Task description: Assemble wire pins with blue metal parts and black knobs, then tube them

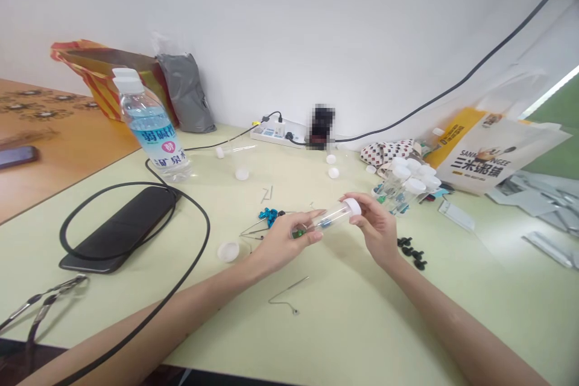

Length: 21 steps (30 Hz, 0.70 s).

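Note:
Held between both hands is a clear plastic tube point(333, 216), tilted, with small green and blue parts inside. My left hand point(289, 238) wraps round its lower end. The fingers of my right hand point(374, 226) grip the white cap point(352, 207) at the upper end; the cap sits on the tube. Beside my left hand lie several small blue parts point(270, 216) and thin metal rods. A loose white cap point(228, 251) rests to the left. Below the hands lies a bent metal wire point(288, 301). Several black thumb-screw-like pieces point(412, 253) are right of my right wrist.
Several capped tubes point(409, 184) are bunched at the right by a paper bag point(486, 148). More clear tubes and caps point(242, 174) stand at the back. On the left are a water bottle point(151, 126), a black phone point(122, 229) and a looping black cable point(209, 232).

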### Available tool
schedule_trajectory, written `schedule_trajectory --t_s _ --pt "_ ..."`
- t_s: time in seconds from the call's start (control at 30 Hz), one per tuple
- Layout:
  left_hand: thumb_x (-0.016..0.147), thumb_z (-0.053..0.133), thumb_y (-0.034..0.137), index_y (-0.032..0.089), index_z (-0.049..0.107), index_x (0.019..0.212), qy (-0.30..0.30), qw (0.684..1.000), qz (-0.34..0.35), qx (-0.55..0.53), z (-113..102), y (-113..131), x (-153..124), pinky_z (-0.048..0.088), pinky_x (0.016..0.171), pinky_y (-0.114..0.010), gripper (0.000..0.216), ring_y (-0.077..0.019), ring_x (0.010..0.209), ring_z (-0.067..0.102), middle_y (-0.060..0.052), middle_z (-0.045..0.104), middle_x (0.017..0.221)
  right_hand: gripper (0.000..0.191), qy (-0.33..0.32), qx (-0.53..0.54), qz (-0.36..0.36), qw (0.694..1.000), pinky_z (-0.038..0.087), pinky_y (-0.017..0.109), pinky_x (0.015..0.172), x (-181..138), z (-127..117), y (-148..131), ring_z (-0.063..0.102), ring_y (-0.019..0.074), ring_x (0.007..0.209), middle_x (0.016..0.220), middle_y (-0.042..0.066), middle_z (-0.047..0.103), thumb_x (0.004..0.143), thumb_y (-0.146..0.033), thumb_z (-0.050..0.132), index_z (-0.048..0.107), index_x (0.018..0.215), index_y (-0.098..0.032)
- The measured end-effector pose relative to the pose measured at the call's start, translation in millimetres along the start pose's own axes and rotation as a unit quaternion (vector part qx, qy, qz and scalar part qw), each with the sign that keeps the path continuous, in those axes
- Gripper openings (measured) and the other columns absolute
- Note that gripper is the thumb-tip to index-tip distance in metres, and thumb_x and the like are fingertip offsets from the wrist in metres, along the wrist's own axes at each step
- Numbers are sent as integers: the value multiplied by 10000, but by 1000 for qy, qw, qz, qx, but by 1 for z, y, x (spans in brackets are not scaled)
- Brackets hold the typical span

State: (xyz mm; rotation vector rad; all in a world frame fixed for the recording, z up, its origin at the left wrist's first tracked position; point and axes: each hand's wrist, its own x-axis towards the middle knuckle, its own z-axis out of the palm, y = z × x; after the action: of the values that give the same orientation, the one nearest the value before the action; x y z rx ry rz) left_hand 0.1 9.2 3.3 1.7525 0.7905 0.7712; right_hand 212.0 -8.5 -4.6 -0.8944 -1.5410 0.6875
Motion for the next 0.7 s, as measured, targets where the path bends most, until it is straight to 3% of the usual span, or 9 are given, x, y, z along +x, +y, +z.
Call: schedule_trajectory --t_s 0.33,0.7 --pt "826 607 321 222 703 991 -3 1000 -16 -20 -2 3 -1 394 972 -329 214 -231 1218 497 -24 539 1323 397 -57 -155 -54 985 416 313 867 5 -10 0 548 185 967 1073 33 592 858 -248 614 564 1248 -308" --pt "825 604 345 212 675 1087 -12 998 -32 -50 -1 -5 -1 372 1019 -358 302 -259 1225 484 -47 509 1355 399 -127 -182 -62 973 428 288 852 8 -18 6 553 180 994 1103 39 581 865 -270 605 551 1260 -294"
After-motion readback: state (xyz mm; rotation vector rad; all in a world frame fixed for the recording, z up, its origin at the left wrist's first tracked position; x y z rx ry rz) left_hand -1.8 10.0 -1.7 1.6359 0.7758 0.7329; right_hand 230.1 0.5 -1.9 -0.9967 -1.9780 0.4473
